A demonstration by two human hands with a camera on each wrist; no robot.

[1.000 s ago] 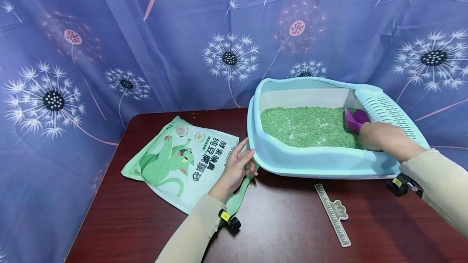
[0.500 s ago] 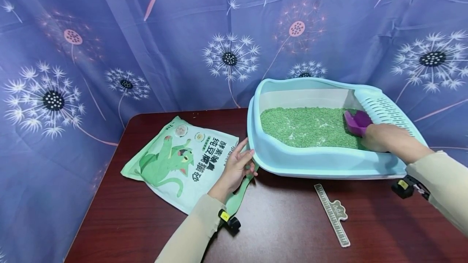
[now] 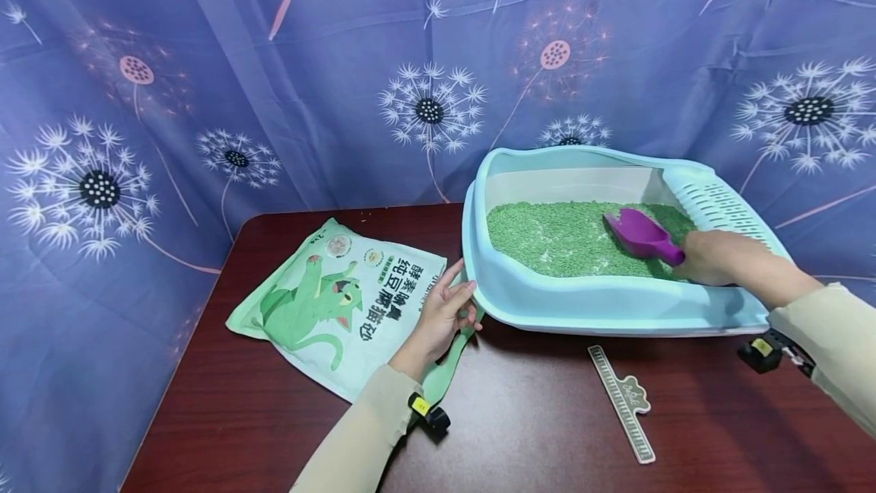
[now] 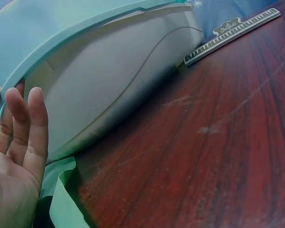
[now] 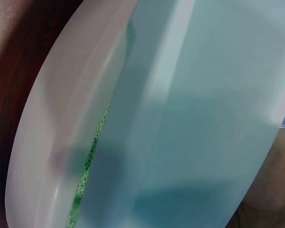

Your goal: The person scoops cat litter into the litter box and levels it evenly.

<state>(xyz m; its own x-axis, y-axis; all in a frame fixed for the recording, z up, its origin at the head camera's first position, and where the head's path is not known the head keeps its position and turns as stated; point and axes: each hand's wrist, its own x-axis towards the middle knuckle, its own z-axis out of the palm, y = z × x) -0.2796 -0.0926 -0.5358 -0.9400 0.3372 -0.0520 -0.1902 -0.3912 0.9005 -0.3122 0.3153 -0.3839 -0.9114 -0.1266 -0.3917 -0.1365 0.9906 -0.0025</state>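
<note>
A light blue litter box (image 3: 588, 299) with green pellet litter (image 3: 547, 238) stands at the right of the table. My left hand (image 3: 438, 318) holds its left rim (image 4: 52, 45), thumb and index finger at the edge, other fingers loose. A purple scoop (image 3: 639, 234) lies on the litter, its handle pointing toward my right hand (image 3: 715, 257). That hand hangs over the front rim just beside the handle's end, apparently not around it; its fingertips are hidden. The right wrist view shows mostly the box's blue wall (image 5: 204, 118).
A cat litter bag (image 3: 342, 303) lies left of the box, partly under my left forearm. In front of the box is a long sealing clip (image 3: 623, 402) on the dark red table (image 3: 520, 424). Behind hangs a blue dandelion-print curtain (image 3: 328, 82).
The scoop has moved left across the litter, and its handle, hidden in my right hand before, now shows. My right forearm has shifted slightly right. The left hand has stayed put.
</note>
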